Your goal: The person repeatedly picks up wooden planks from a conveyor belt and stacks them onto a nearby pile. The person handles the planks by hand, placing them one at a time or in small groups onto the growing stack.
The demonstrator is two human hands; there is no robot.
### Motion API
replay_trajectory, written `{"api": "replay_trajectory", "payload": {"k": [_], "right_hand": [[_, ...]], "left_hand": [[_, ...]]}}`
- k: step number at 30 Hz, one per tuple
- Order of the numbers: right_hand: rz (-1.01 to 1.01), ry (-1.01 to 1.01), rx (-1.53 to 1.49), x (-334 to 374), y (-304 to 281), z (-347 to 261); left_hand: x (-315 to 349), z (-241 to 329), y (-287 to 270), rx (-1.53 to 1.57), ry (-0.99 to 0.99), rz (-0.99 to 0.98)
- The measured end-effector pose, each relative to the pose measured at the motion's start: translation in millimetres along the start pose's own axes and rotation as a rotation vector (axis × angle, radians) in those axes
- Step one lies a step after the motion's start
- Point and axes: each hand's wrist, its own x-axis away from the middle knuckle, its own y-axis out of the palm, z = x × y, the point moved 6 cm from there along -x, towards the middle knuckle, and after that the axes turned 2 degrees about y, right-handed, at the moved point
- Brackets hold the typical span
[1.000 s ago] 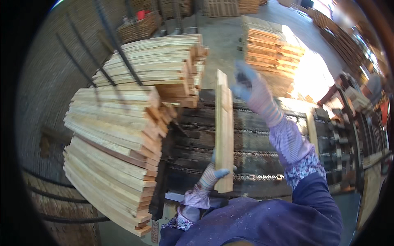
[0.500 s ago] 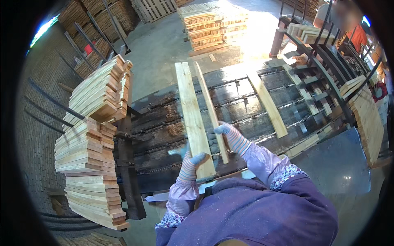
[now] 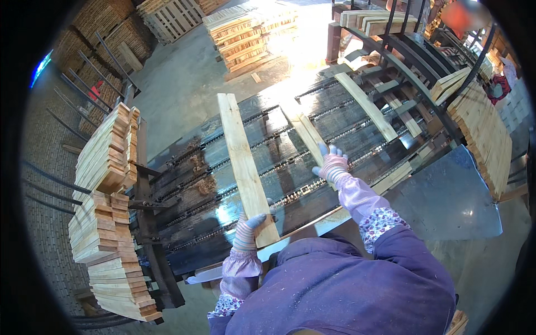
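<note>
Middle board [image 3: 302, 125] has shifted right across the chain conveyor [image 3: 283, 181] since the last frame. Right hand [image 3: 335, 163] was gripping it; now fingers are spread at its near end — can't tell how firm the contact is. Left hand [image 3: 245, 231] is clamped on the left board [image 3: 241, 162], near end, thumb on top. Risk, my read: one-ended push could skew the middle board on the chains; a loose left grip could let the left board slip. Right arm reaches far-right, left stays near the body.
</note>
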Motion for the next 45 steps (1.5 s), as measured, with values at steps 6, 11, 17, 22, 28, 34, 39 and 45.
{"api": "replay_trajectory", "payload": {"k": [6, 11, 17, 22, 28, 34, 39, 45], "right_hand": [[-0.240, -0.103, -1.153, -19.1, 43.5, 2.3], [-0.788, -0.233, -1.910, 29.1, 23.5, -7.0], [-0.686, -0.411, -1.735, 74.6, 27.6, -31.4], [-0.872, -0.326, -1.648, 108.1, -7.1, -39.1], [-0.757, -0.218, -1.748, 55.5, -10.9, -42.1], [-0.670, -0.252, -1.717, 6.1, 1.9, -61.0], [-0.589, -0.463, -1.707, 19.3, -52.5, -127.2], [-0.477, -0.724, -1.585, 15.3, -127.8, -227.6]], "left_hand": [[-9.2, -7.4, 28.4, -0.008, -0.031, 0.021], [-22.7, -14.9, 49.2, -0.067, 0.018, 0.166], [-39.0, -54.6, 60.7, -0.168, -0.044, 0.324], [-24.0, -50.2, 86.2, -0.378, -0.051, 0.381], [36.1, 40.4, 59.5, -0.226, 0.099, 0.197], [161.1, 212.9, 61.8, -0.544, 0.807, 0.618], [248.1, 330.8, 21.9, -0.685, 1.158, 1.112], [310.8, 406.9, -88.0, -0.660, 0.937, 1.511]]}}
